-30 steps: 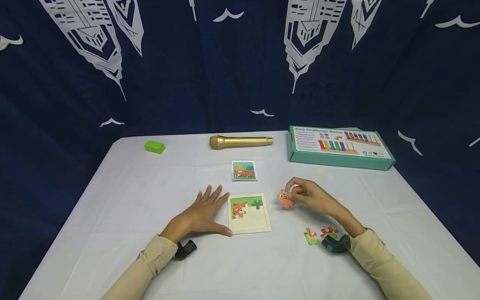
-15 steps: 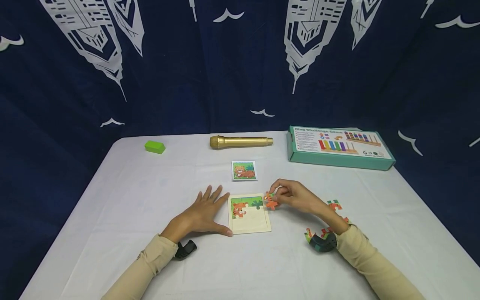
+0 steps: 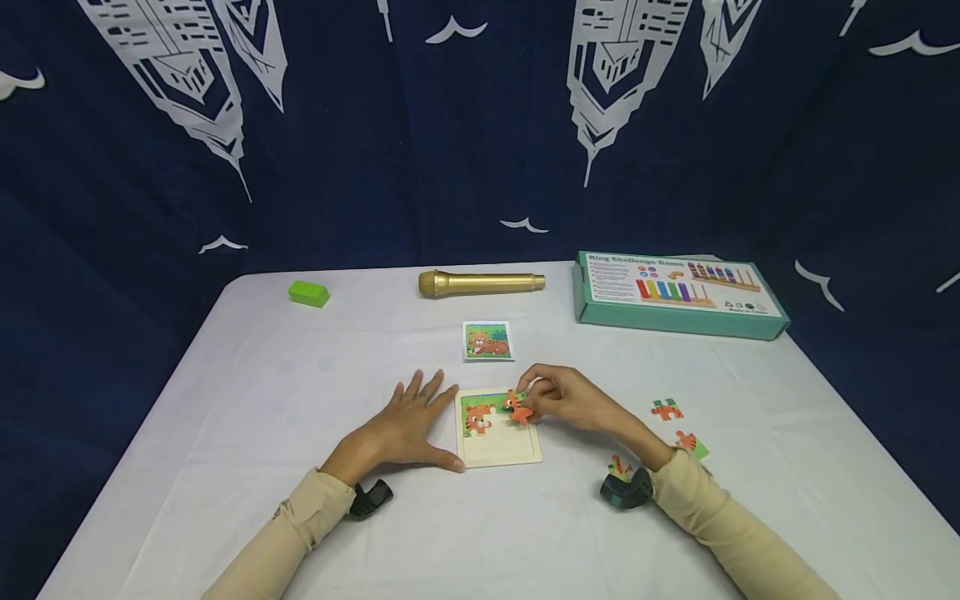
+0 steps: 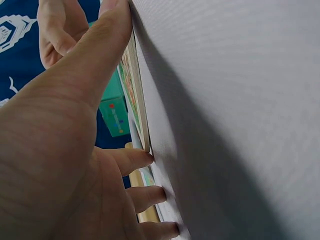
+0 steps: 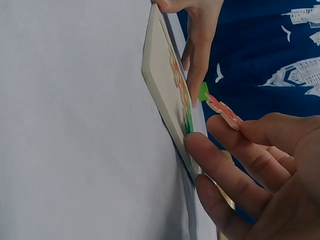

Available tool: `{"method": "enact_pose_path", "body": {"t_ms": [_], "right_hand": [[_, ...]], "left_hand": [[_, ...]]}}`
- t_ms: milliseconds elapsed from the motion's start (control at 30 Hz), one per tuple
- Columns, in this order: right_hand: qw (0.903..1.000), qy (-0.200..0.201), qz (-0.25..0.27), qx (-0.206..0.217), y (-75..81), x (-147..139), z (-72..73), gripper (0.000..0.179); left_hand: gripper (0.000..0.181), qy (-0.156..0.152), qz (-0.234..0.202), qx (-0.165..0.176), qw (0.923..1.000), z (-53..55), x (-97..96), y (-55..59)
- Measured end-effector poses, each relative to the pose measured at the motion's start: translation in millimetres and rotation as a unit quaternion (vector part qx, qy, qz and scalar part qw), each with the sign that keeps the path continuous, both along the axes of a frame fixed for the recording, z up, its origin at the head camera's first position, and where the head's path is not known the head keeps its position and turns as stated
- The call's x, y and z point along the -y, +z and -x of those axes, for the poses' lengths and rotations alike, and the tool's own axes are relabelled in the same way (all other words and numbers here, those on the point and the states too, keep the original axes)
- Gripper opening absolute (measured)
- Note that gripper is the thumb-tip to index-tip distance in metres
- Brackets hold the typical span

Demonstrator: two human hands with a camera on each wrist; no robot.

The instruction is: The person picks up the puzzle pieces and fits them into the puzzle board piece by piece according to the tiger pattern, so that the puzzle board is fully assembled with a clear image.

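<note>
Piece (image 3: 518,411) pinched in my right hand (image 3: 561,395) over the tray (image 3: 501,449); left hand (image 3: 408,429) splayed alongside; placing likely needs alignment next.

the held piece (image 3: 519,411) is mostly orange, the microphone (image 3: 482,284) gold.

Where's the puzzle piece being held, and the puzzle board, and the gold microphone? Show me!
Held piece (image 5: 224,111): right wrist view, its orange middle.
Board (image 3: 497,443): head view, its bare lower part.
Microphone (image 3: 489,285): head view, the middle of its handle.
</note>
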State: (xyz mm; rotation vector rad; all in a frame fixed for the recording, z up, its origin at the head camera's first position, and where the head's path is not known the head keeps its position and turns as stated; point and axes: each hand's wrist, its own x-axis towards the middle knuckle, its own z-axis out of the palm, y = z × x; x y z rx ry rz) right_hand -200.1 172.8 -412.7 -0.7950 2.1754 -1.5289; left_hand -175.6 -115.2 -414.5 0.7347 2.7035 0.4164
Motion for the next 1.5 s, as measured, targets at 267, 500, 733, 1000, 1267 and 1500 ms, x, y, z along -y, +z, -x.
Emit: {"method": "enact_pose_path", "body": {"t_ms": [267, 500, 733, 1000, 1267, 1500], "right_hand": [[0.9997, -0.020, -0.003, 0.015, -4.2, 12.7, -1.0, 0.015], [0.9994, -0.029, -0.017, -0.001, -5.8, 18.2, -3.2, 0.013], [0.9976, -0.044, -0.041, -0.033, -8.3, 22.3, -5.2, 0.011], [0.9895, -0.055, -0.083, -0.104, -10.3, 26.0, -5.2, 0.011], [0.9857, -0.051, -0.093, -0.130, -15.7, 26.8, -4.2, 0.007], [0.9856, -0.047, -0.102, -0.126, -17.4, 27.5, -4.5, 0.006]], "left_hand": [[0.115, 0.000, -0.001, 0.000, 1.0000, -0.1, -0.1, 0.6], [0.115, -0.005, 0.000, -0.001, 1.0000, -0.7, 0.4, 1.5], [0.114, -0.005, -0.001, -0.001, 1.0000, -1.3, 0.6, 2.2], [0.114, -0.004, 0.001, -0.001, 1.0000, -1.0, 0.6, 2.0], [0.114, -0.006, -0.001, -0.001, 1.0000, -0.2, 0.9, 0.9], [0.114, -0.008, 0.000, -0.001, 1.0000, -0.1, 1.2, 0.1]]}}
